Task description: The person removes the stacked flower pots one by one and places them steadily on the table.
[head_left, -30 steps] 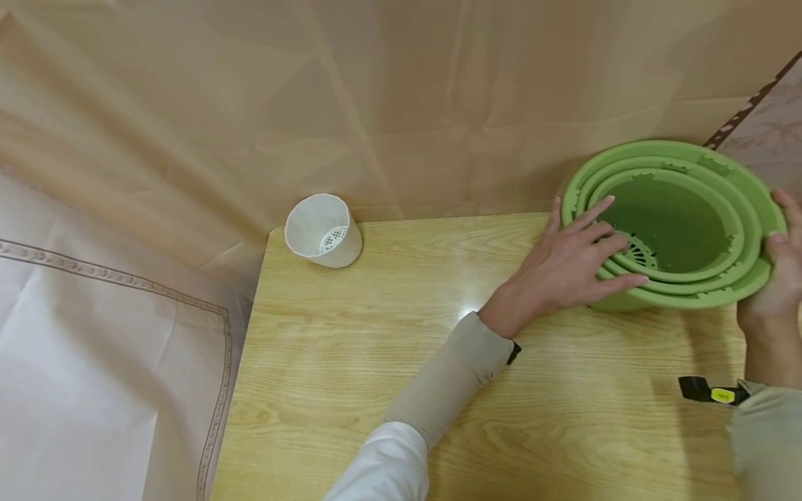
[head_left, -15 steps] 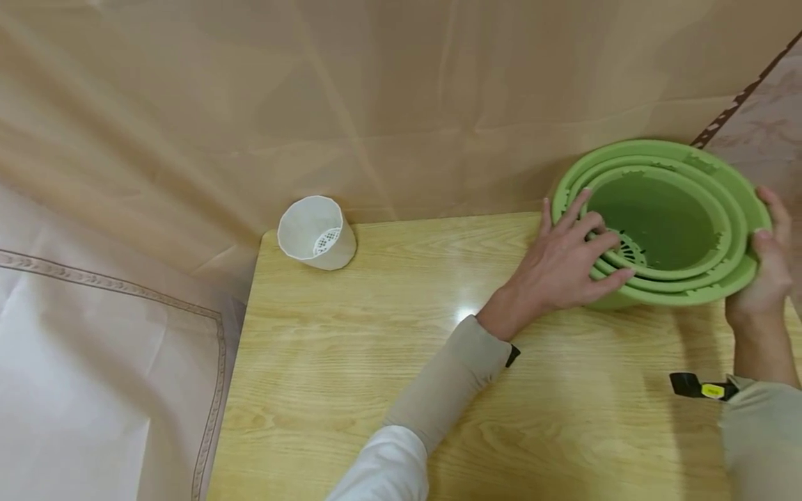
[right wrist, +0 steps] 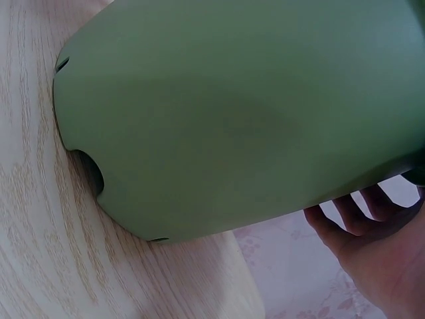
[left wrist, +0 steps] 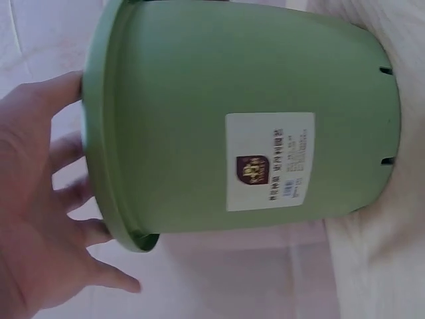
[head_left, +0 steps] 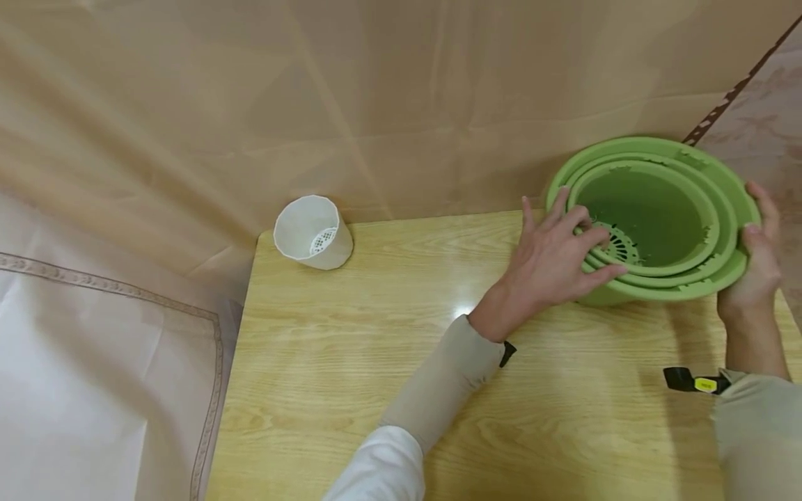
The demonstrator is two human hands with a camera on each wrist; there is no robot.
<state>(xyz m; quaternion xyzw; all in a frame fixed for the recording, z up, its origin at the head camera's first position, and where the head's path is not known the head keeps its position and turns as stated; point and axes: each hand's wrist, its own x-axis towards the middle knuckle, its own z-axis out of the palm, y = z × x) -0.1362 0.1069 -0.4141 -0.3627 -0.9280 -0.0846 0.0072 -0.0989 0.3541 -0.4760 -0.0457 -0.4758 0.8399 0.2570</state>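
Several green plastic flowerpots, nested one inside another, stand at the table's back right in the head view, the innermost pot (head_left: pixel 658 216) showing a slotted base. My left hand (head_left: pixel 548 254) reaches over their left rims, its middle fingers bent into the innermost pot and the thumb along the near rim. On the opposite side, my right hand (head_left: pixel 758 264) grips the flared rim of the outer pot (head_left: pixel 739 202), thumb on top. A white label (left wrist: pixel 269 161) shows on the outer pot's wall in the left wrist view. In the right wrist view its notched foot (right wrist: pixel 86 173) meets the table.
A small white pot (head_left: pixel 338 247) with a perforated base stands near the table's back left corner. Behind the wooden table (head_left: pixel 351 348) hangs a tan cloth (head_left: pixel 401 104). Pale patterned cloth (head_left: pixel 75 369) lies beyond the left edge.
The scene has slid slightly left in the head view. My left hand's little finger is spread further from the rim; the right hand keeps its grip on the outer rim.
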